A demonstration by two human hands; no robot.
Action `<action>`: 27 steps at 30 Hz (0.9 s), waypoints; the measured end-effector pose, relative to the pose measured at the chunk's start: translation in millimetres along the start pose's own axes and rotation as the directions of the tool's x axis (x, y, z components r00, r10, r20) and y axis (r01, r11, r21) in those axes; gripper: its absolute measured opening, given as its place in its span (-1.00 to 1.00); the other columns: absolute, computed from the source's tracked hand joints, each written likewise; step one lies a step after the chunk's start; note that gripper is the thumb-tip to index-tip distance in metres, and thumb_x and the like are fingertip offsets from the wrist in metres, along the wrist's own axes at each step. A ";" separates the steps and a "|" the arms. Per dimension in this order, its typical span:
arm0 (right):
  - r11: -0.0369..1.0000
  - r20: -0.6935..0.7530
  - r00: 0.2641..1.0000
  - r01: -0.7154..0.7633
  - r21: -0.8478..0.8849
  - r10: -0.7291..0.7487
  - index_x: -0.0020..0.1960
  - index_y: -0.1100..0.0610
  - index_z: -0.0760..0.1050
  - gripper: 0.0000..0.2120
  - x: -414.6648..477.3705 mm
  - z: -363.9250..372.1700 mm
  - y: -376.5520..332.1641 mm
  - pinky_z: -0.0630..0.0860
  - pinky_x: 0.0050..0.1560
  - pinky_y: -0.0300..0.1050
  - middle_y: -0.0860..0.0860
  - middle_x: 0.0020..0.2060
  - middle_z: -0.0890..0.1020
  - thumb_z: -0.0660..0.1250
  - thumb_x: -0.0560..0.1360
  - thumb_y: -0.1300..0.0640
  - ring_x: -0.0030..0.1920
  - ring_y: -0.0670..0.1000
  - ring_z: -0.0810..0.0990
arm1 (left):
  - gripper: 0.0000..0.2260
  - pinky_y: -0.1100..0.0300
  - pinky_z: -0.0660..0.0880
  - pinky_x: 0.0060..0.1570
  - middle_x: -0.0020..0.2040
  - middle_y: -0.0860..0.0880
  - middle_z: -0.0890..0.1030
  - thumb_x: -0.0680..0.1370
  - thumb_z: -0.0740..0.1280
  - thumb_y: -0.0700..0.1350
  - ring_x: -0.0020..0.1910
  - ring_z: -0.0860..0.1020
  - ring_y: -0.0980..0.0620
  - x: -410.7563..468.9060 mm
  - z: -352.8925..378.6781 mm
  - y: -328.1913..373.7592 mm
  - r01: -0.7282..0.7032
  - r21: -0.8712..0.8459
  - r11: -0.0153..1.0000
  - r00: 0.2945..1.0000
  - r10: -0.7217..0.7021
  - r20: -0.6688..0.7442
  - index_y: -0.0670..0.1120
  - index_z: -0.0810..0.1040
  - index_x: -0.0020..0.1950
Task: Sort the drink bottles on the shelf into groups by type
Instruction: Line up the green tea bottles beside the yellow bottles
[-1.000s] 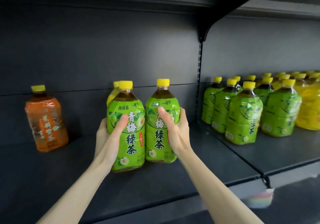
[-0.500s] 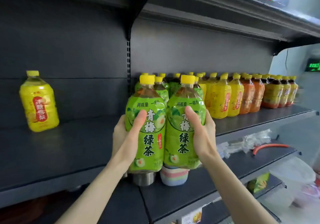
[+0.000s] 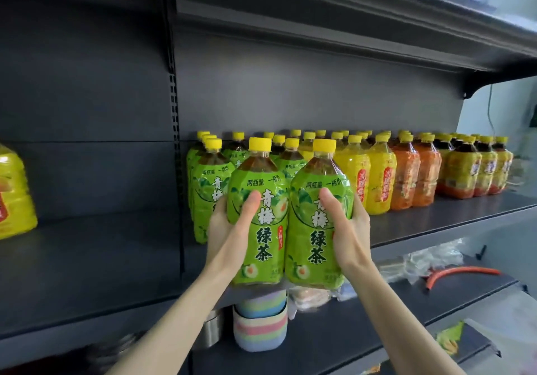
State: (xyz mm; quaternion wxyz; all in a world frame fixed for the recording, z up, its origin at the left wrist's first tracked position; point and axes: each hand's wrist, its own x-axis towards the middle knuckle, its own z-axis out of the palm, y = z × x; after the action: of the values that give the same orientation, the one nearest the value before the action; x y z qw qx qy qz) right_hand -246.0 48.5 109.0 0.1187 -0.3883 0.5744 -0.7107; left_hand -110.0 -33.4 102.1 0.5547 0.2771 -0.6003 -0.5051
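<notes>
At the far left edge a lone yellow bottle stands on the otherwise bare left bay of the shelf, well apart from everything else. A second ago the two green tea bottles were being lifted from that bay, with an orange bottle to their left; now the view has swung right and the carried pair sits in front of the right bay.

The left hand is wrapped around the left green bottle, thumb across the label and fingers behind it, out of sight. Just beside it, the right hand clasps the right green bottle the same way. Both bottles are upright, touching side by side, and held in the air just in front of the shelf edge, not yet set down.

Directly behind them stands the green group, at the left end of the right bay. To its right come the yellow group, then the orange group, then a darker group at the far right.

My judgement: the pair has reached its matching type, so the next step is to set both down at the near side of the green group. One yellow bottle on the left remains unsorted.
</notes>
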 end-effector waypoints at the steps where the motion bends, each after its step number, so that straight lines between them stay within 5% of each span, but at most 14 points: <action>1: 1.000 0.007 1.000 -0.008 0.003 0.008 0.56 0.05 0.03 0.09 9.5 -0.9 4.3 0.11 0.43 0.05 -0.01 0.53 0.15 0.28 0.17 -0.40 0.51 0.01 0.13 | -0.71 0.32 0.20 0.07 -0.16 0.39 0.30 0.48 0.28 0.13 -0.25 0.34 0.55 4.6 7.3 -2.8 0.000 0.014 1.000 1.000 0.001 -0.019 0.12 0.34 0.15; 5: 1.000 0.065 0.998 -0.020 0.000 0.020 0.56 0.07 0.03 0.02 48.0 -4.6 22.8 0.10 0.42 0.03 0.00 0.54 0.13 0.26 0.22 -0.32 0.51 0.01 0.12 | -0.43 0.31 0.13 0.12 -0.15 0.41 0.22 0.51 0.27 0.11 -0.08 0.31 0.38 24.4 28.8 -20.2 -0.021 0.062 0.998 0.995 0.027 -0.093 -0.05 0.23 0.47; 7: 1.000 0.077 0.997 -0.027 0.016 0.025 0.56 0.08 0.03 0.02 65.5 -5.6 30.7 0.10 0.42 0.02 0.00 0.54 0.14 0.27 0.23 -0.31 0.51 0.01 0.12 | -0.42 0.32 0.14 0.12 -0.12 0.44 0.25 0.49 0.29 0.12 -0.13 0.32 0.47 35.1 35.6 -31.1 -0.051 0.110 0.993 0.992 0.063 -0.107 -0.01 0.24 0.46; 11: 0.999 0.143 0.989 -0.030 0.023 0.026 0.55 0.10 0.04 0.01 91.3 -9.3 48.3 0.13 0.40 -0.01 0.02 0.53 0.17 0.28 0.24 -0.31 0.50 0.02 0.15 | -0.36 0.26 0.14 0.17 -0.05 0.37 0.29 0.44 0.27 0.21 0.16 0.27 0.25 47.2 44.3 -42.6 -0.053 0.163 0.985 0.989 0.075 -0.130 0.04 0.20 0.47; 18: 0.997 0.231 0.973 -0.041 0.059 0.026 0.48 0.05 0.25 0.05 114.1 -14.0 69.4 0.28 0.42 0.11 -0.01 0.39 0.44 0.31 0.14 -0.47 0.37 0.00 0.40 | -0.44 0.39 0.30 0.07 0.07 0.37 0.40 0.44 0.29 0.27 0.19 0.39 0.23 58.0 55.5 -54.7 -0.107 0.298 0.949 0.973 0.161 -0.163 0.12 0.26 0.37; 22: 0.996 0.306 0.952 -0.053 0.078 0.026 0.44 0.02 0.31 0.02 120.7 -18.9 74.9 0.37 0.36 0.16 -0.03 0.31 0.52 0.34 0.14 -0.52 0.31 0.00 0.48 | -0.28 0.56 0.08 0.24 0.39 0.12 0.22 0.44 0.38 0.16 0.36 0.17 0.29 47.8 53.0 -51.4 -0.270 0.603 0.751 0.895 0.426 -0.129 0.03 0.13 0.50; 24: 0.995 0.331 0.944 -0.023 0.096 -0.010 0.39 0.01 0.36 -0.09 122.5 -20.4 77.2 0.40 0.33 0.09 -0.07 0.25 0.56 0.35 0.19 -0.45 0.25 -0.04 0.52 | -0.25 0.35 0.04 0.40 0.46 0.08 0.13 0.44 0.43 0.03 0.45 0.06 0.23 42.5 47.8 -48.1 -0.365 0.755 0.545 0.840 0.543 0.014 0.05 0.09 0.51; 27: 0.995 0.334 0.942 0.002 0.097 -0.034 0.26 -0.12 0.37 -0.35 124.0 -22.4 78.3 0.30 0.23 -0.14 -0.24 0.17 0.47 0.32 0.24 -0.36 0.12 -0.26 0.44 | -0.22 0.01 0.10 0.38 0.51 -0.04 0.15 0.38 0.50 -0.04 0.47 0.10 0.07 42.5 41.0 -40.7 -0.399 0.858 0.324 0.826 0.533 0.183 0.04 0.15 0.50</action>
State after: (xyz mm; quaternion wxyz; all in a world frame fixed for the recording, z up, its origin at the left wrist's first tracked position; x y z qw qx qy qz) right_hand -366.2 -35.9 88.5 0.2263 -0.5026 0.5079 -0.6620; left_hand -167.8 -72.8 86.5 0.4944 0.3661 -0.7851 0.0715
